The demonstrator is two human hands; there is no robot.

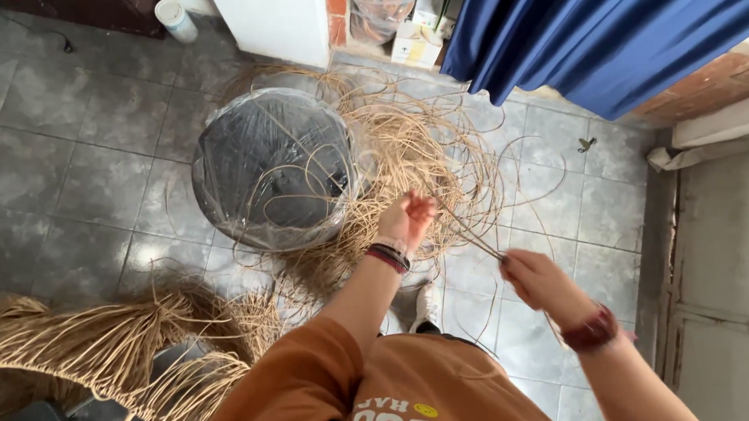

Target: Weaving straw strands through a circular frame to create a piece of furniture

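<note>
A thin tan rattan strand point(467, 236) is pinched in the closed right hand point(536, 278), its long axis running up-left to the left hand point(406, 219). That hand's fingers are curled on it, just before the tangled tan rattan coil point(405, 143).

Soft, even daylight, glare on the clear plastic wrap point(273, 168), faint shadows, slight wide-angle bending at the edges.
</note>
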